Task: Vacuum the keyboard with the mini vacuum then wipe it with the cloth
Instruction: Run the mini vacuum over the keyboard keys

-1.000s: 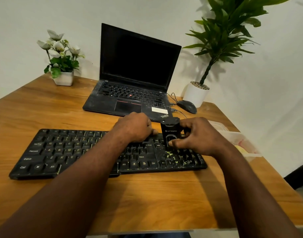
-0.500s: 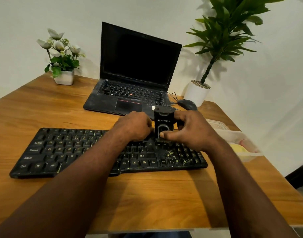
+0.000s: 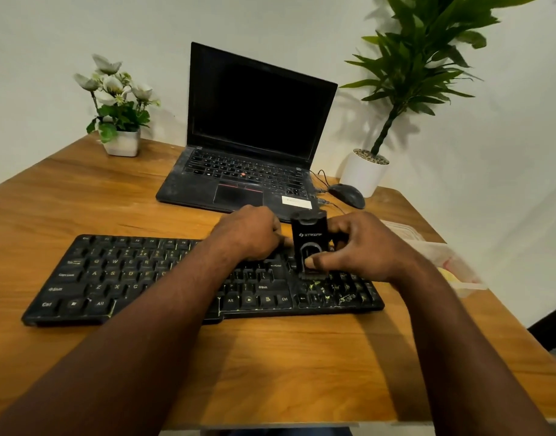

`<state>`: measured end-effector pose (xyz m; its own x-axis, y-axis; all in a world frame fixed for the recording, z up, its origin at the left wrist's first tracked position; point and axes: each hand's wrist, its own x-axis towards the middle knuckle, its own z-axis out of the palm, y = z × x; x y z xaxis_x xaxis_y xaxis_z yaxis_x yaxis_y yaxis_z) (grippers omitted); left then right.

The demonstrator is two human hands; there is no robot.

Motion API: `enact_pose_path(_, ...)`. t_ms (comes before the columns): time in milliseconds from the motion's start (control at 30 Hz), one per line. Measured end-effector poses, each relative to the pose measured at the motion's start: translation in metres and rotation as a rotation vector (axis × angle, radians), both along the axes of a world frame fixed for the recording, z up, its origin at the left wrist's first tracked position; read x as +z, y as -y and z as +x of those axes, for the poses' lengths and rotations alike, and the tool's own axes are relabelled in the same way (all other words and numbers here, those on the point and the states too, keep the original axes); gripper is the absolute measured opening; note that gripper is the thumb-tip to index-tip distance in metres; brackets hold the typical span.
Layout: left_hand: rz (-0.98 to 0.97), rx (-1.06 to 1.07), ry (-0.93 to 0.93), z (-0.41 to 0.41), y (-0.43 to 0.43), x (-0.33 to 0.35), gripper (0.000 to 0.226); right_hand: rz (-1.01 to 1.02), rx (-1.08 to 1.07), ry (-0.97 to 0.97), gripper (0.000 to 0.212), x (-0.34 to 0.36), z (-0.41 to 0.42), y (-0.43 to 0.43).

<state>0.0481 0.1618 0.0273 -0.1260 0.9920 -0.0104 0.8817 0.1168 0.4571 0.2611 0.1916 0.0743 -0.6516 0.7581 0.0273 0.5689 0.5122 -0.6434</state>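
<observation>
Your one head-worn camera looks forward and down from close behind your left hand (image 3: 249, 236) and right hand (image 3: 366, 248), toward the plain white wall (image 3: 81, 33) beyond them.

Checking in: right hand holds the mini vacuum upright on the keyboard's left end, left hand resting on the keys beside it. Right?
Not the left end. The head view shows the mini vacuum on the right part of the keyboard, just right of the Enter key. The rest holds: the right hand grips it upright, and the left hand rests on the keys beside it.
</observation>
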Motion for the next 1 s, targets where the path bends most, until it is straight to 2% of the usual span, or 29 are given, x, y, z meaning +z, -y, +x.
enact_pose_path(100, 0.003, -0.011, 0.032, -0.001, 0.000, -0.003, 0.026, 0.102, -0.051, -0.009, 0.040, -0.003, 0.007, -0.002)
enact_pose_path(233, 0.006, -0.012, 0.043, -0.002, -0.001, -0.004, 0.028, -0.096, -0.027, -0.019, 0.031, 0.002, 0.021, -0.004)
enact_pose_path(267, 0.006, -0.011, 0.044, -0.002, -0.002, -0.004, 0.028, -0.070, -0.033, -0.033, 0.033, 0.003, 0.022, -0.004)
enact_pose_path(367, 0.009, -0.010, 0.047, -0.001, -0.002, -0.004, 0.030, 0.187, -0.150, -0.030, 0.047, -0.001, 0.016, -0.002)
enact_pose_path(400, 0.010, -0.007, 0.046, -0.001, -0.002, -0.004, 0.030, 0.201, -0.156, -0.011, 0.048, -0.003, 0.015, -0.001)
enact_pose_path(533, 0.006, -0.002, 0.040, -0.002, -0.003, -0.005, 0.028, -0.072, -0.055, -0.006, 0.030, 0.004, 0.025, -0.002)
enact_pose_path(700, 0.004, -0.009, 0.037, -0.002, -0.004, -0.005, 0.024, 0.080, -0.101, 0.017, 0.035, 0.000, 0.022, 0.001)
enact_pose_path(833, 0.017, -0.011, 0.033, -0.002, -0.005, -0.006, 0.027, -0.067, -0.027, 0.015, 0.026, 0.007, 0.021, 0.005)
enact_pose_path(933, 0.016, -0.015, 0.037, -0.001, -0.004, -0.005, 0.027, 0.176, -0.143, 0.002, 0.039, 0.001, 0.013, 0.003)
enact_pose_path(1000, 0.021, -0.012, 0.031, -0.001, -0.004, -0.005, 0.027, 0.153, -0.164, 0.033, 0.040, 0.000, 0.013, 0.002)
